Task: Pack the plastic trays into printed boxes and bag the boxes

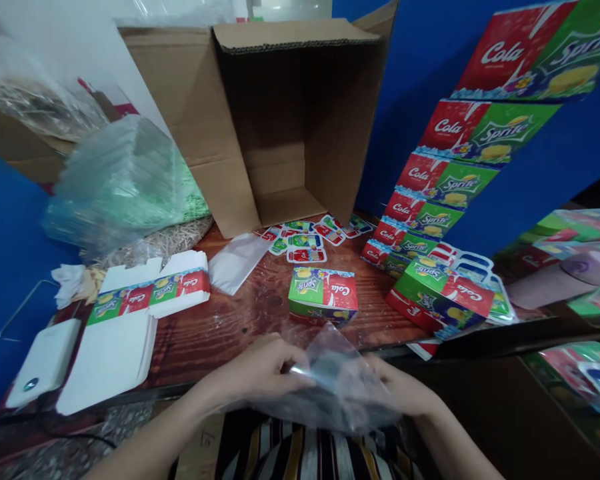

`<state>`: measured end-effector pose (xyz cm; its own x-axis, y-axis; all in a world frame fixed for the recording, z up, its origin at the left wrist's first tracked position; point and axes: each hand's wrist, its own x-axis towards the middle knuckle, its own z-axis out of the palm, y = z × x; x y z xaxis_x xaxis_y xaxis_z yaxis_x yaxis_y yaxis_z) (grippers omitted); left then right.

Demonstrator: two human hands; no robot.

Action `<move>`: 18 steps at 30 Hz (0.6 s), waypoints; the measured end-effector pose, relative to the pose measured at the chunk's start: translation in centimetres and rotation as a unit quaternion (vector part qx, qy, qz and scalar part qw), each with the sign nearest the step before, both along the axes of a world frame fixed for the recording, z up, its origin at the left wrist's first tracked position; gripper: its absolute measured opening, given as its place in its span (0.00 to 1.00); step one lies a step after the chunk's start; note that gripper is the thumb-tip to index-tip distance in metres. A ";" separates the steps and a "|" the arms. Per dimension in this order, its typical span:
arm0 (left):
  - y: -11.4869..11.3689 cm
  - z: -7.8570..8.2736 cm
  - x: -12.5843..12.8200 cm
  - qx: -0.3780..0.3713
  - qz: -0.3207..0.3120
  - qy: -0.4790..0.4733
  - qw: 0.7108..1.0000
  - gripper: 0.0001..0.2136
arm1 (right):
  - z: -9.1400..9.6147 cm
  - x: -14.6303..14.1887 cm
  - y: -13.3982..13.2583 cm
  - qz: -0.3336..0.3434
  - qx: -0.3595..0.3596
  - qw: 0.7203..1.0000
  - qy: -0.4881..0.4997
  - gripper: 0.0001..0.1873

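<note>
Both hands (270,367) (403,389) hold what looks like a clear plastic bag (332,365).

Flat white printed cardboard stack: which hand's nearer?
Left: the left hand is right of the stack, the right hand farther right; both hold a clear plastic bag.

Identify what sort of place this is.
Probably a packing workstation: flat carton blanks lie on a wooden table, printed boxes stand stacked at right, and the left hand and right hand hold a clear plastic bag.
</note>
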<state>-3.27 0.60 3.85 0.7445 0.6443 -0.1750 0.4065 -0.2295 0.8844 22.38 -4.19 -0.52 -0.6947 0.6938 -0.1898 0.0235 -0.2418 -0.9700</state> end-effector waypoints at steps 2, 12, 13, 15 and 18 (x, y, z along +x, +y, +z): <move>0.0 0.5 0.0 0.066 -0.017 0.073 0.995 0.05 | 0.1 0.2 0.0 0.017 0.005 1.000 -0.008 0.23; 1.7 -2.8 -3.0 -0.052 -0.048 0.027 0.997 0.09 | -1.8 1.9 0.1 -0.108 -0.004 0.994 0.003 0.22; 2.2 -2.8 -3.0 -0.075 -0.020 -0.005 0.997 0.10 | -1.8 1.8 0.3 -0.141 -0.016 0.990 0.009 0.21; 3.1 -2.2 -2.6 -0.108 0.026 -0.064 0.992 0.11 | -1.4 1.5 0.9 -0.218 -0.039 0.975 0.024 0.22; 4.7 -1.1 -1.5 -0.173 0.096 -0.110 0.974 0.12 | 0.3 1.1 2.5 -0.317 -0.046 0.947 0.029 0.23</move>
<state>-4.77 5.33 2.78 0.6606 0.7061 -0.2551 0.2037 0.1585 0.9661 23.52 -1.65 -0.21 -0.1559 0.9571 -0.2441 -0.2075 -0.2734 -0.9393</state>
